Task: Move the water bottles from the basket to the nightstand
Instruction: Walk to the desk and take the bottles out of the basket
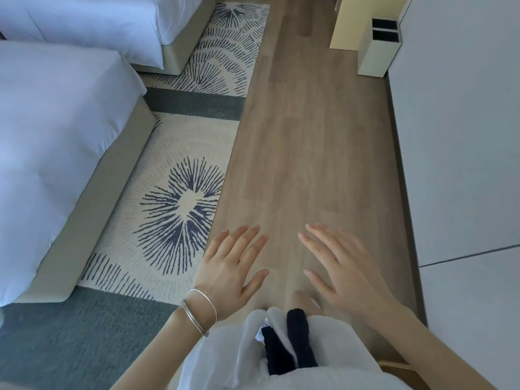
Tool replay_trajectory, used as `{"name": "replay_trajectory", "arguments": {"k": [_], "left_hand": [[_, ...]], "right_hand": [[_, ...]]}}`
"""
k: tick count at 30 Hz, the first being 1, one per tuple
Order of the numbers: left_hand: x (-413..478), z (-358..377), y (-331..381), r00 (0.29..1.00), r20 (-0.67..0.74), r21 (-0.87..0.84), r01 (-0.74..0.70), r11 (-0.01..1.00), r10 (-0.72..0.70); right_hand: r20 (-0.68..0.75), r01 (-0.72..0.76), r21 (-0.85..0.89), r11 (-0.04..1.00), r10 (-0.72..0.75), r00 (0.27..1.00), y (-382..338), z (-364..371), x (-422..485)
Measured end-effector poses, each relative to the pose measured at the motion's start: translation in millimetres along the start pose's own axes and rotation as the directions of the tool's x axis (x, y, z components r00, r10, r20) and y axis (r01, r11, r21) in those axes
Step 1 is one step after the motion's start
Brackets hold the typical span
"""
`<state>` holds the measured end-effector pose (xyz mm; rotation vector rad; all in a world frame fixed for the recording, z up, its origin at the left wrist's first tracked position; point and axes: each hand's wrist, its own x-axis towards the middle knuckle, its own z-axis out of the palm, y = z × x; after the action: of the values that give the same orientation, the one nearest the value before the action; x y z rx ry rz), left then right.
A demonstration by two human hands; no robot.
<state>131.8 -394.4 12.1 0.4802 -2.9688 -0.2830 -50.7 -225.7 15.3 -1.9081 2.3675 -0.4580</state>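
Note:
No water bottle, basket or nightstand shows in the head view. My left hand (pixel 229 266) is stretched out in front of me over the wooden floor, fingers straight and spread, with thin bangles on the wrist; it holds nothing. My right hand (pixel 342 266) is held out beside it, fingers also straight and spread, empty. Both hands hover above the floor with a gap between them.
Two beds with white covers (pixel 56 130) stand on the left, on a patterned rug (pixel 174 209). A strip of wooden floor (pixel 309 136) runs ahead. A white wall (pixel 464 136) lines the right side, with a pale two-slot bin (pixel 377 49) at the far end.

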Motion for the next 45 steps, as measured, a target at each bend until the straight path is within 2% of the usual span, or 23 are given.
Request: {"name": "replay_trajectory", "arguments": {"k": [7, 13, 21, 29, 38, 45], "left_hand": [[58.3, 15.2, -38.1, 0.999, 0.043, -0.015, 0.008, 1.000, -0.007], [150.2, 20.2, -76.4, 0.998, 0.052, -0.001, 0.037, 0.999, -0.037], [312.5, 4.2, -115.2, 0.997, -0.010, -0.005, 0.072, 0.997, -0.072], [408.3, -0.8, -153.2, 0.994, -0.074, 0.011, 0.079, 0.997, -0.078], [502.1, -4.5, -254.0, 0.994, -0.098, 0.040, 0.043, 0.998, -0.039], [580.9, -34.8, -351.8, 0.998, -0.060, 0.044, 0.029, 0.999, -0.027]], "right_hand": [[0.021, -0.003, 0.047, 0.999, 0.002, 1.000, 41.7, 21.2, 53.5], [0.058, 0.020, 0.041, 0.999, -0.023, 0.998, 110.0, 15.5, 135.2], [0.082, 0.103, -0.049, 0.993, -0.098, 0.992, 209.1, -23.2, 272.1], [0.016, 0.113, -0.004, 0.994, -0.113, 0.994, 256.7, -44.0, 373.2], [0.101, 0.087, -0.065, 0.994, -0.080, 0.992, 293.7, -15.0, 485.2], [0.050, 0.055, -0.096, 0.994, -0.050, 0.997, 306.6, -22.2, 608.5]]}}
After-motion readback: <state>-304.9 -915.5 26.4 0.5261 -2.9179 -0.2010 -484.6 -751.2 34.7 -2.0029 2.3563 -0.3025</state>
